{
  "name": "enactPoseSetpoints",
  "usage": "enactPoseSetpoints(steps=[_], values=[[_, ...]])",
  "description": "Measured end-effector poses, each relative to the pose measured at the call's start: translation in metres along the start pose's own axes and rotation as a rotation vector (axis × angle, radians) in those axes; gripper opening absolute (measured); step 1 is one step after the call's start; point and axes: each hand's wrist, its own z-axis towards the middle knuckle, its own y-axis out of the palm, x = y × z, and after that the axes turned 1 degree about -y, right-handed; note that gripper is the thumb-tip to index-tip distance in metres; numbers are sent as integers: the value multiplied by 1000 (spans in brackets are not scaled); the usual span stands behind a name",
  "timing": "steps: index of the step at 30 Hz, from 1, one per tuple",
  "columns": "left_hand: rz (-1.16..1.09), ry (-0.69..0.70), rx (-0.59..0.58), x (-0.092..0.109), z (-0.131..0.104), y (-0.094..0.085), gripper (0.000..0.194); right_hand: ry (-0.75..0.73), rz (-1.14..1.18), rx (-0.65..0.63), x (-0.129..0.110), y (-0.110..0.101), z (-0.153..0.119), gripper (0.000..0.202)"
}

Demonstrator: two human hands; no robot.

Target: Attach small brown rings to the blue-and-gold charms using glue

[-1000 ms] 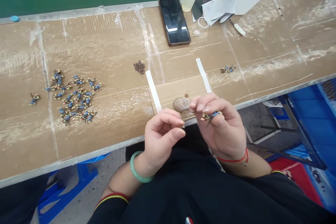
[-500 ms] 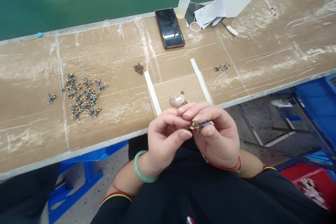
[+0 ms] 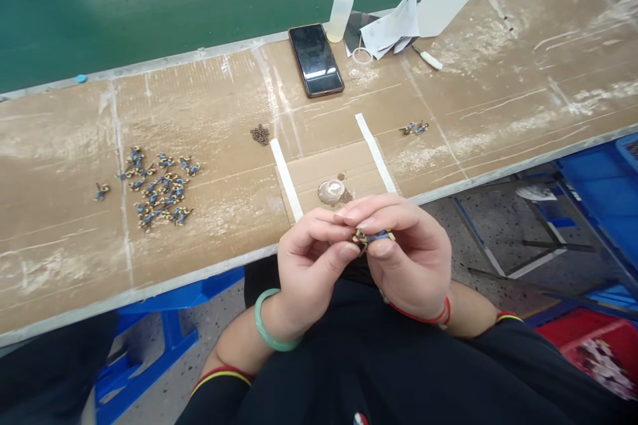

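Observation:
Both hands meet in front of my body, just past the table's near edge. My left hand (image 3: pixel 313 265) is closed, its thumb and fingers pinching the left end of a small blue and yellow figure (image 3: pixel 376 237). The right end of that figure is gripped between the thumb and fingers of my right hand (image 3: pixel 411 255). Beyond the hands, a round glossy blob (image 3: pixel 331 191) lies on a cardboard piece (image 3: pixel 319 166) between two white strips. Many similar figures (image 3: pixel 162 192) are heaped at the left, and a few more (image 3: pixel 415 128) lie at the right.
A pile of small brown rings (image 3: pixel 260 135) lies left of the strips. Farther back are a phone (image 3: pixel 316 60), a nozzle bottle (image 3: pixel 341 13), crumpled paper (image 3: pixel 393 26) and a white-handled tool (image 3: pixel 429 60). A blue stool (image 3: pixel 172 332) and a red bin (image 3: pixel 593 345) stand below.
The view has shifted slightly. Both hands still hold the figure, which now sits closer to the left fingertips and is turned a little.

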Motion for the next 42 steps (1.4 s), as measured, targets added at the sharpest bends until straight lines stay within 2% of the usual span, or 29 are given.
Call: enactPoseSetpoints(steps=[4, 8, 14, 20, 25, 28, 36, 42], values=[[122, 82, 6, 1, -8, -1, 13, -156, -168, 43, 3, -2, -1, 17], [283, 185, -4, 10, -8, 0, 20, -259, -207, 4, 6, -4, 5, 20], [419, 182, 1, 25, -2, 5, 16, -322, -269, -4, 13, -6, 10, 19], [428, 159, -46, 24, -1, 1, 14, -369, -313, 31, 21, -9, 7, 18], [250, 40, -104, 17, -4, -3, 27, -320, -226, 19, 24, -13, 7, 31], [198, 9, -113, 14, -5, -2, 30, -322, -187, 25, 25, -14, 8, 32], [286, 78, -141, 11, -5, 0, 36, -387, -204, 9, 26, -20, 12, 35], [323, 114, -161, 5, -9, -2, 46, -443, -239, 75, 26, -12, 19, 23]])
